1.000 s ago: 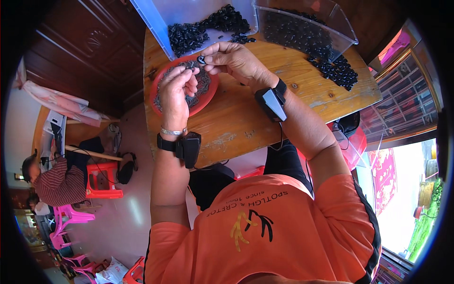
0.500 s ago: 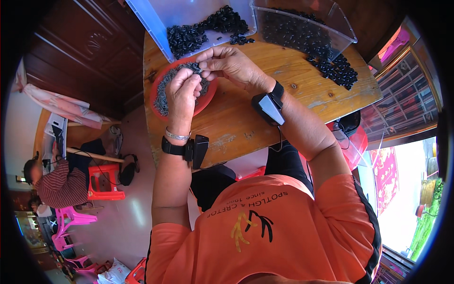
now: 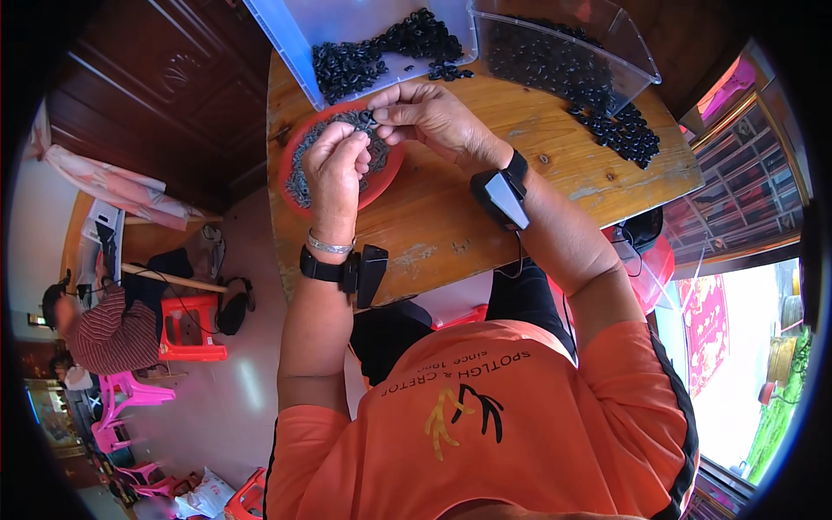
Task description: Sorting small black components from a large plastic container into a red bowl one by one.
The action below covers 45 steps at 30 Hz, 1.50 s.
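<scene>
Above a red bowl [image 3: 394, 171] of small grey pieces [image 3: 300, 178], my two hands meet at the fingertips. My right hand [image 3: 438, 123] is closed in a pinch on a small black ring-like piece [image 3: 368, 116]. Just left of it, my left hand [image 3: 334, 165] has thumb and fingers pressed together; what they hold is too small and hidden to tell. Behind the bowl, a translucent bin [image 3: 286, 54] contains many glossy black pieces [image 3: 347, 71].
A second clear bin [image 3: 637, 85] lies to the right, with black pieces [image 3: 626, 139] spread before it on the wooden table [image 3: 485, 204]. Cables hang from my wrist devices. Further left, a person in a striped top [image 3: 117, 334] sits near a red stool [image 3: 192, 328].
The black piece at my right fingertips shows more clearly, and the fingertips have parted slightly. The whole table view has shifted a little rightward.
</scene>
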Available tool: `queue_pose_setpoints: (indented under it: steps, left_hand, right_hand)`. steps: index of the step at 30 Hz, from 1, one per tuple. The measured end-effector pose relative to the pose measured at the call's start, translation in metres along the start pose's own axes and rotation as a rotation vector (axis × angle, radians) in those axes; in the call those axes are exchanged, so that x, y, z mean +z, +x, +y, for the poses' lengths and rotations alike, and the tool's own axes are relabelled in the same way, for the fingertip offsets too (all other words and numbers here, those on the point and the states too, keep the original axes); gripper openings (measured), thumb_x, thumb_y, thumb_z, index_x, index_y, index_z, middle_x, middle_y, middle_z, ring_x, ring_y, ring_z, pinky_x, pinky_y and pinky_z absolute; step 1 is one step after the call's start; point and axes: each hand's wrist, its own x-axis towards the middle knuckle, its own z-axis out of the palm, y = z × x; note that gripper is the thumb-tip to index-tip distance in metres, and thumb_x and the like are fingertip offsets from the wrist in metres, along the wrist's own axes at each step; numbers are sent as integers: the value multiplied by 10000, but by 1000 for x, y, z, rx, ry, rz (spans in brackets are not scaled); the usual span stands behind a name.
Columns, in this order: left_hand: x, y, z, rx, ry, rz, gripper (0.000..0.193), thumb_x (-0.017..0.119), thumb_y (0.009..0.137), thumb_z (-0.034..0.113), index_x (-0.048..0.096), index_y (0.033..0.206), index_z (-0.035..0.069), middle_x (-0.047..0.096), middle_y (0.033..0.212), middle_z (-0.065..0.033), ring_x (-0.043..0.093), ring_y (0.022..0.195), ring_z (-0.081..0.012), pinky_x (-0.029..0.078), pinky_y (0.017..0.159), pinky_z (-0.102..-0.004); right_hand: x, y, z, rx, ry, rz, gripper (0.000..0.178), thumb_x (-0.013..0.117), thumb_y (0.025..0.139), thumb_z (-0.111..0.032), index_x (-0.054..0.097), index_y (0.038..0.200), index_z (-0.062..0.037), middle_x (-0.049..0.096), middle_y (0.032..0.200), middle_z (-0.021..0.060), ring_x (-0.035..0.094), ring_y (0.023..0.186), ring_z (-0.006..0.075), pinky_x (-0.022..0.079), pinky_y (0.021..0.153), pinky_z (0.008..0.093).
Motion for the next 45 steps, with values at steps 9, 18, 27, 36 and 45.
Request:
queue_pose_setpoints:
  steps: [9,18,27,36,45]
  left_hand:
    - [-1,0,2,-13,-3,28,100,576,817,110,583,745,42,522,609,23,439,516,-29,343,458,-169]
    - [-3,1,1,-27,23,24,101,576,815,116,581,752,38,518,613,24,439,517,-33,346,464,-169]
    - [0,-1,2,-27,22,46,108,580,818,122,584,761,31,513,616,22,444,528,-37,358,477,-175]
    - [0,-2,2,-2,0,44,107,571,827,97,584,762,13,513,630,20,441,541,-37,365,496,-175]
    - [1,-1,-6,15,3,53,124,560,841,97,580,753,12,509,627,21,439,542,-35,366,494,-175]
  right_hand:
    - [3,0,-3,-116,-149,43,163,618,861,-68,628,1012,-8,641,817,37,617,722,107,518,710,241]
    - [8,-1,-2,-193,-237,45,143,619,835,3,638,976,14,666,838,72,634,735,108,543,700,243]
    - [11,-1,0,-252,-320,63,129,642,828,-14,643,953,18,663,821,67,621,716,96,540,685,236]
    - [13,-1,1,-241,-353,-5,136,622,850,-20,648,982,2,657,818,35,605,708,76,517,687,216]
    - [10,1,3,-239,-356,-41,156,615,842,13,658,991,-6,660,834,35,605,714,74,524,688,223]
